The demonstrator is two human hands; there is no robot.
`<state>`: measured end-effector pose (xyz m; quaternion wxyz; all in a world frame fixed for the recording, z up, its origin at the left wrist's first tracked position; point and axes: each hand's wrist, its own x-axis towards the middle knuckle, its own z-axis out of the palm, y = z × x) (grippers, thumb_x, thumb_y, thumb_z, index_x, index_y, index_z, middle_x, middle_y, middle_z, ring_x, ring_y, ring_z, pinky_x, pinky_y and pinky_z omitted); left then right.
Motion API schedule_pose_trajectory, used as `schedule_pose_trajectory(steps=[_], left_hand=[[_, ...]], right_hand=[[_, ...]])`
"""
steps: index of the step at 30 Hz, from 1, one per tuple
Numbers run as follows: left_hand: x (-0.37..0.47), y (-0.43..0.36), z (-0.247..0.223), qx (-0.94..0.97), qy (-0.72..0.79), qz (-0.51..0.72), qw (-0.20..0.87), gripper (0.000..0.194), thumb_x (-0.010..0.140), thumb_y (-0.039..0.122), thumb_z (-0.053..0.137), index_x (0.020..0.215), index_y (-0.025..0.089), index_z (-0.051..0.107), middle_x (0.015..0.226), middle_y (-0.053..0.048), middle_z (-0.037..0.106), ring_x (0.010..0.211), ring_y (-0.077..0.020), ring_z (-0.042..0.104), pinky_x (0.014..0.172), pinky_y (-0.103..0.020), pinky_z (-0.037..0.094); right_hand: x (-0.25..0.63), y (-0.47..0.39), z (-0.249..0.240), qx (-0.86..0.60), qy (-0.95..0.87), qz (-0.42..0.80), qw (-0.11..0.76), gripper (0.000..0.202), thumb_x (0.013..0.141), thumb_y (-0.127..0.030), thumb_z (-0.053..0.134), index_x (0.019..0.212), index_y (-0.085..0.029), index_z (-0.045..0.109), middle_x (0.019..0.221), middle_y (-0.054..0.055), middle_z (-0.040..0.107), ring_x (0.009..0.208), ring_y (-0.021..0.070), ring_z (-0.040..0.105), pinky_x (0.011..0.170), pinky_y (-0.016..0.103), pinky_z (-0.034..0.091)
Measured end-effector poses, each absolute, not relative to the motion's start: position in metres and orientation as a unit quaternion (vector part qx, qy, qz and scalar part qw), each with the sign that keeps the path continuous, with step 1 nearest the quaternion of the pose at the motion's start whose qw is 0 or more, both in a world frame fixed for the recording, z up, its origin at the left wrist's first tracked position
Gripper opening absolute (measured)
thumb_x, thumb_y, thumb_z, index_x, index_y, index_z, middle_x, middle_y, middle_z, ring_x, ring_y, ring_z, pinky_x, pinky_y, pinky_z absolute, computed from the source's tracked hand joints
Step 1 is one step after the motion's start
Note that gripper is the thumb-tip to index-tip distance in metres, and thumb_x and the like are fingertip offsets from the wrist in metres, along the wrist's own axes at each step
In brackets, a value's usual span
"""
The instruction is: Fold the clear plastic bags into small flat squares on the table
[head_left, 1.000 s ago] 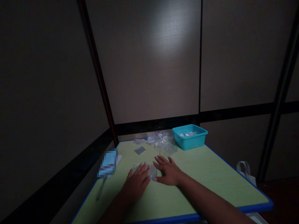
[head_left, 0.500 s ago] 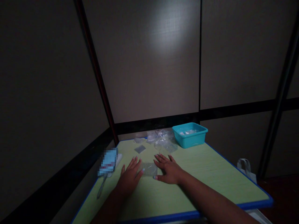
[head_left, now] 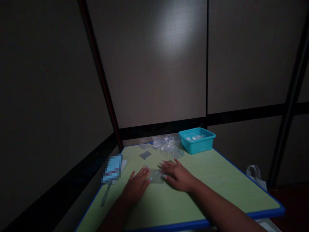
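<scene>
A small clear plastic bag [head_left: 156, 177] lies flat on the green tabletop. My left hand [head_left: 137, 184] rests at its left edge, fingers stretched out and pointing away from me. Over the bag's right edge is my right hand [head_left: 178, 175], palm down with its fingers extended. Neither hand is gripping anything. Just beyond them lies a small grey rectangular packet [head_left: 145, 155]. Farther back is a loose heap of crumpled clear plastic bags [head_left: 169, 145].
A turquoise basin [head_left: 196, 146] with clear plastic inside stands at the back right. At the left edge lies a blue, blurred-out item [head_left: 112, 168] with a strap. The table [head_left: 217, 183] has a blue rim, with walls behind and left. A white bag [head_left: 254, 175] is beyond the right edge.
My right hand has shifted slightly right, and its thumb has lifted or slid off the bag's corner. My left fingers have drawn closer together. The bag stays nearly in place.
</scene>
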<state>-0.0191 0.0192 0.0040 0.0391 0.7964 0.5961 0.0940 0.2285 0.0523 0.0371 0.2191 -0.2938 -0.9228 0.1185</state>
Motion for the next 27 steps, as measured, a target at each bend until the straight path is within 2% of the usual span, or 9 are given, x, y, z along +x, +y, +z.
schedule_pose_trajectory(steps=[3,6,11,21,27], left_hand=[[-0.019,0.020,0.004,0.795,0.597,0.095,0.040,0.048,0.090,0.046,0.020,0.135,0.030,0.026,0.142,0.000,0.024,0.132,-0.0158,0.017,0.106,-0.047,0.009],[-0.019,0.021,0.004,0.793,0.602,0.084,0.044,0.047,0.090,0.044,0.021,0.135,0.029,0.026,0.143,-0.001,0.024,0.132,-0.0161,0.017,0.106,-0.047,0.009],[-0.019,0.021,0.004,0.793,0.602,0.084,0.047,0.047,0.090,0.044,0.021,0.134,0.029,0.027,0.143,-0.001,0.024,0.132,-0.0162,0.017,0.106,-0.047,0.010],[-0.020,0.019,0.004,0.796,0.597,0.094,0.039,0.047,0.090,0.046,0.021,0.134,0.030,0.028,0.142,0.000,0.025,0.131,-0.0160,0.019,0.106,-0.048,0.011],[-0.016,0.017,0.009,0.810,0.577,0.103,0.017,0.060,0.083,0.051,0.038,0.136,0.029,0.022,0.143,-0.003,0.022,0.132,-0.0197,0.018,0.107,-0.047,0.006]], right_hand=[[0.233,0.054,0.040,-0.293,-0.928,0.061,0.223,0.030,0.080,-0.031,0.041,0.097,-0.026,0.065,0.126,0.002,0.051,0.124,0.0229,0.033,0.102,0.051,0.004],[0.235,0.055,0.039,-0.272,-0.940,0.022,0.204,0.027,0.077,-0.029,0.042,0.085,-0.025,0.068,0.125,0.001,0.052,0.122,0.0229,0.035,0.102,0.049,0.005],[0.230,0.051,0.037,-0.233,-0.955,-0.021,0.183,0.028,0.073,-0.027,0.044,0.088,-0.023,0.067,0.128,0.002,0.048,0.120,0.0226,0.037,0.103,0.047,0.008],[0.222,0.046,0.032,-0.207,-0.961,-0.004,0.180,0.032,0.074,-0.025,0.043,0.099,-0.021,0.062,0.121,0.005,0.055,0.116,0.0202,0.042,0.104,0.043,0.009],[0.220,0.049,0.028,-0.223,-0.944,0.077,0.232,0.023,0.075,-0.024,0.045,0.089,-0.023,0.063,0.105,0.002,0.064,0.107,0.0178,0.051,0.102,0.039,0.016]])
